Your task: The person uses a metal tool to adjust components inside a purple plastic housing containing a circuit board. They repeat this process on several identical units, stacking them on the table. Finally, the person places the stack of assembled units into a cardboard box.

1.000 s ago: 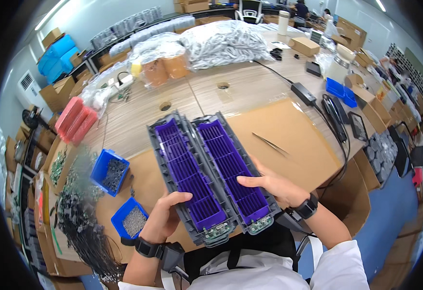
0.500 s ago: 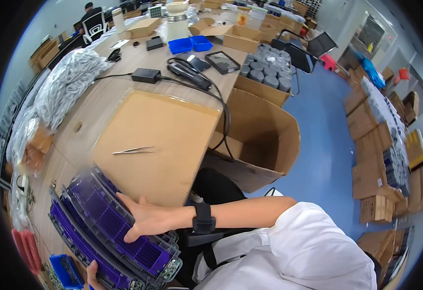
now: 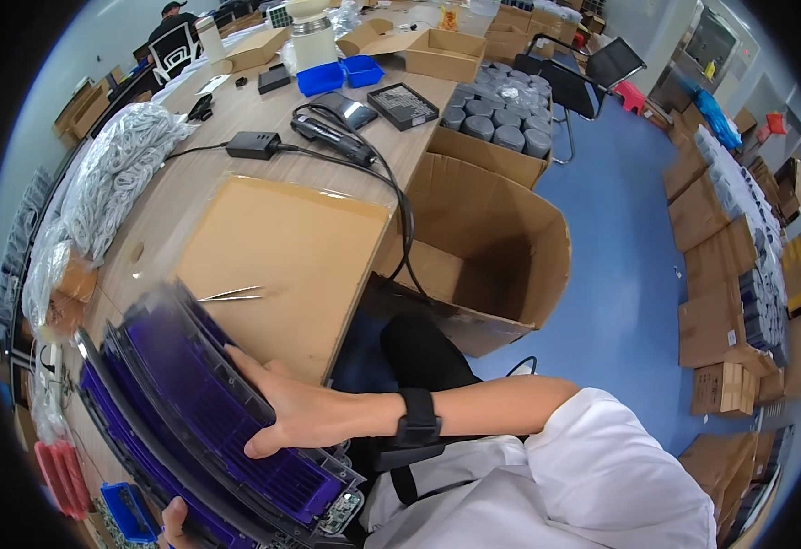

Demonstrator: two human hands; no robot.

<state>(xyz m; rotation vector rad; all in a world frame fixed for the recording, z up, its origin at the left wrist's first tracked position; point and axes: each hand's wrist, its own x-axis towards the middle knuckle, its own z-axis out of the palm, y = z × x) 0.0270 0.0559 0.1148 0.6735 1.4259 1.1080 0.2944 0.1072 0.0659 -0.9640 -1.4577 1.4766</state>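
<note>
Curved purple panels with dark grey frames (image 3: pixel 208 412) are held side by side in a stack at the lower left, tilted over the table's near edge. My right hand (image 3: pixel 300 407) grips the panel nearest me, thumb on its purple face and fingers over its outer edge. Of my left hand (image 3: pixel 173 526) only the thumb and a little more show, at the lower side of the stack; its other fingers are hidden. A small green circuit board (image 3: pixel 341 512) sits at the panels' near end. Metal tweezers (image 3: pixel 231 295) lie on a tan board (image 3: pixel 281 247) just beyond.
An electric screwdriver-like black tool (image 3: pixel 332 140) with a cable lies at the back, beside a small black box (image 3: pixel 252 145) and blue bins (image 3: pixel 321 79). An open carton (image 3: pixel 483 247) stands right of the table. Bagged white cables (image 3: pixel 126 174) and a blue tray (image 3: pixel 128 512) are at left.
The panel stack and both hands have shifted slightly up and left in view, nearer the tweezers. My grip stays the same. The whole view has turned a little.
</note>
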